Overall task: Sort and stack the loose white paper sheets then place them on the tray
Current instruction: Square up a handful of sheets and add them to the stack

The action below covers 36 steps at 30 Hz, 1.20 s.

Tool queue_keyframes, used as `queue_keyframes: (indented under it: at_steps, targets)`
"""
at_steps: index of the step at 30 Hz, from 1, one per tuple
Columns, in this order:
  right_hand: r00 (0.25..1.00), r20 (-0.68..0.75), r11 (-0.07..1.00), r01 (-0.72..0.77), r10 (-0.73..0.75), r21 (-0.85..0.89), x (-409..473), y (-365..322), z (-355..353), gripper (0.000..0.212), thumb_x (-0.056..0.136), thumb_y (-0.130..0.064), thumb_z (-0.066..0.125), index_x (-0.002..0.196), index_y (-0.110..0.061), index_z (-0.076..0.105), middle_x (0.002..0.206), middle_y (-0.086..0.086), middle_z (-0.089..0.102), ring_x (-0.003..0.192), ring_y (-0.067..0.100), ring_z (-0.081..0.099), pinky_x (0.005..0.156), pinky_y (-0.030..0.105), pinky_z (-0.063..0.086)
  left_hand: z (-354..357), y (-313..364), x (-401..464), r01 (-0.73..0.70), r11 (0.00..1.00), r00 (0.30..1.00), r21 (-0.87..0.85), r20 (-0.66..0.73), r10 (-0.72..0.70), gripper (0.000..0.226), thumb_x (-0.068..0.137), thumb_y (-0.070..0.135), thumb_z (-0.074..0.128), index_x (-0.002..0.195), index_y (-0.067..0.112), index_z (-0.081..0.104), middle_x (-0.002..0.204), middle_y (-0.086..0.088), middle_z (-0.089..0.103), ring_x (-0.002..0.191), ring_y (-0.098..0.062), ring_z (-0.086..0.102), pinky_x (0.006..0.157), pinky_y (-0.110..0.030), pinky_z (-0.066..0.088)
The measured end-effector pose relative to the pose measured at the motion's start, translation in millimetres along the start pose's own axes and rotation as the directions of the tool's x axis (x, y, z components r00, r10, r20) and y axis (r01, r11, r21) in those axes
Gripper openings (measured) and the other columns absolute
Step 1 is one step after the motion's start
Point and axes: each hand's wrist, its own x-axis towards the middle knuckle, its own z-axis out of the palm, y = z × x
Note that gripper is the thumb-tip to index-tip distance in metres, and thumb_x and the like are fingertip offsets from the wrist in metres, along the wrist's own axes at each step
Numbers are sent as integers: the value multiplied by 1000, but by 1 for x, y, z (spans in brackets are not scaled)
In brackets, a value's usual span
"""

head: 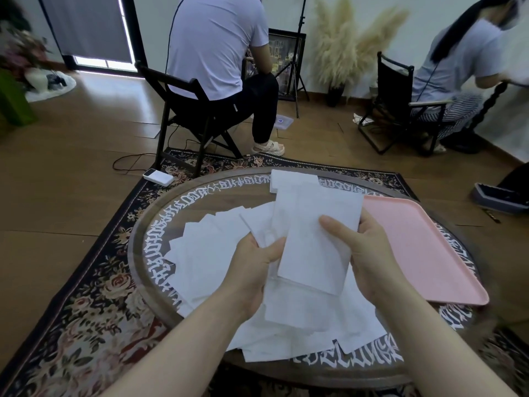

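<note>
Above a round wooden table [200, 196] lettered in white around its rim, two bare hands at work on white paper. Left hand [254, 270] curled around the lower left edge of a small bundle of sheets [312, 242], thumb on top. Right hand [369, 253] pinching the same bundle at its right edge, thumb laid across the front sheet. Held clear of the tabletop, tilted slightly. Underneath and to the left, loose sheets [206, 253] fanned and overlapping across the table. At the far rim, a small squared stack [286, 179] lying flat. On the right, a pink tray [423, 247] resting on the table, jutting past its edge, no paper on it. Beneath the table, a dark floral rug [94, 296]. Beyond, two seated people facing away on dark folding chairs.
</note>
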Motion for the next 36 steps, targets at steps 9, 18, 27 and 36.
queue_keyframes:
  at_steps: [9,18,27,36]
  targets:
    - [1000,-10,1000,1,-1,31,2,1,-3,61,63,-12,85,120,-19,65,109,2,75,99,23,72,74,30,58,3,0,-4,4,995,999,101,39,-8,25,90,11,65,115,11,69,108,-8,75,100,-26,72,76,-34,57]
    - [984,-168,998,-66,66,5,6,9,-4,13,89,-14,69,103,-15,70,97,2,77,88,18,74,72,31,57,0,0,-4,110,993,991,-36,84,-107,34,80,16,70,113,8,68,103,-9,76,85,-21,74,66,-29,59]
    - [942,-315,907,29,115,419,15,-11,-14,38,96,-16,59,132,-4,57,123,9,68,107,22,68,89,37,56,-5,0,-4,99,991,995,89,-1,-99,33,82,-8,67,113,5,67,104,-12,75,90,-28,73,74,-36,60]
    - [990,67,965,-108,127,-237,-2,2,-14,16,88,-12,69,103,-8,72,93,6,78,84,24,75,69,35,60,-4,2,4,30,992,969,-119,-240,-58,20,91,0,61,107,7,70,100,-10,76,87,-25,74,72,-37,59]
